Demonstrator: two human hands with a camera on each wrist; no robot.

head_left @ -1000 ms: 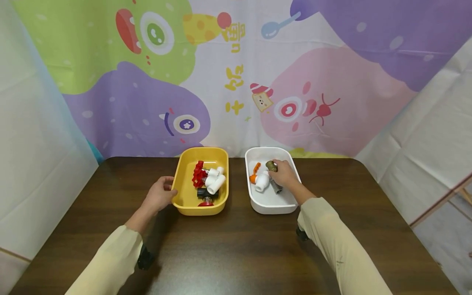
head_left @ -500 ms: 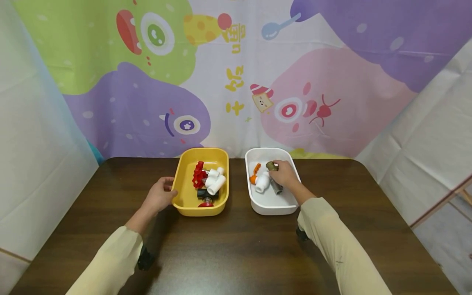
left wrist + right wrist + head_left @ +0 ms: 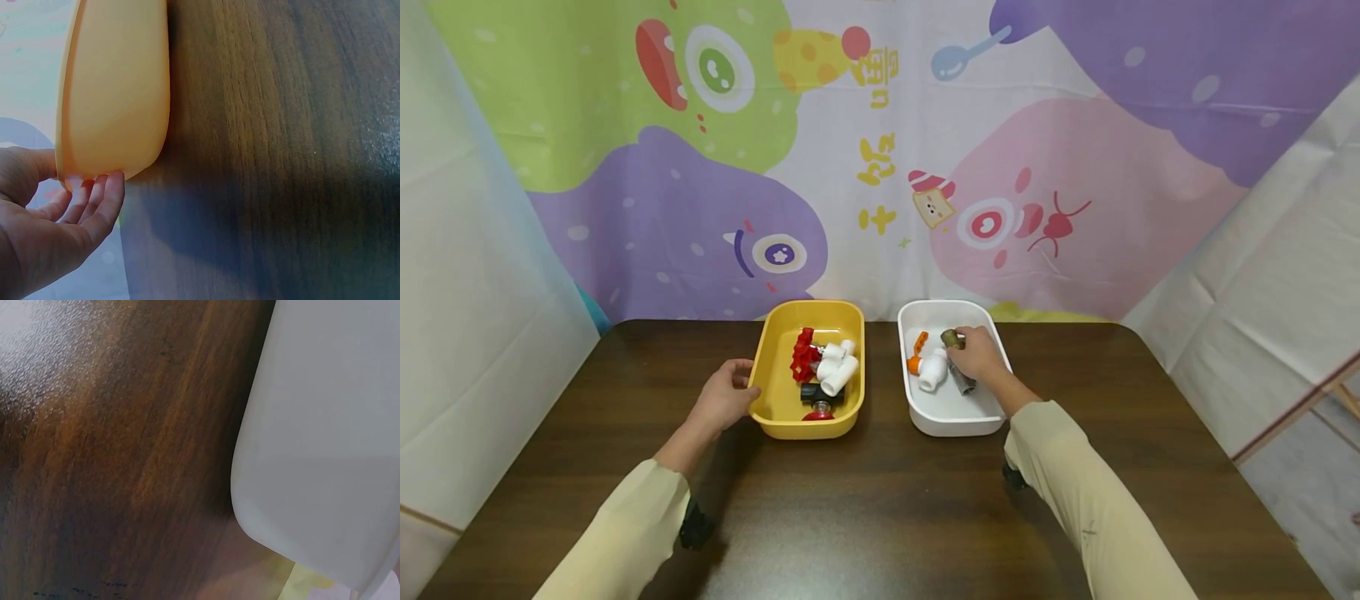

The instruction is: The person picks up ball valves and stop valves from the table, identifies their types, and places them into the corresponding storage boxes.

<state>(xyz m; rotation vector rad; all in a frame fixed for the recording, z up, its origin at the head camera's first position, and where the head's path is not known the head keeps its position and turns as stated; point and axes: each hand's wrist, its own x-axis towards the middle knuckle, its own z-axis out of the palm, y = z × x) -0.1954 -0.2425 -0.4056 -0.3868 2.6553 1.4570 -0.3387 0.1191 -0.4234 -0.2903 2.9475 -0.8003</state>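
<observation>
In the head view, my left hand (image 3: 724, 397) holds the left rim of a yellow bin (image 3: 763, 404). The left wrist view has the thumb at the rim and the fingertips (image 3: 114, 187) against the bin's outer wall. Over in the white bin (image 3: 958, 425), my right hand (image 3: 977, 354) pinches a brass-coloured pipe fitting (image 3: 952, 337), partly hidden by the fingers. A grey cylindrical piece (image 3: 962, 381) shows below those fingers; whether it belongs to the fitting I cannot tell. Beside it lies a white plastic valve (image 3: 933, 370) with an orange handle (image 3: 921, 342). The right wrist view has only the bin's outside.
Inside the yellow bin lie a red-handled valve (image 3: 805, 357), white plastic pipe fittings (image 3: 839, 375) and a black fitting (image 3: 822, 394) with a red part at its lower end. Both bins stand near the back edge of the brown table (image 3: 880, 508), before a printed curtain (image 3: 872, 250).
</observation>
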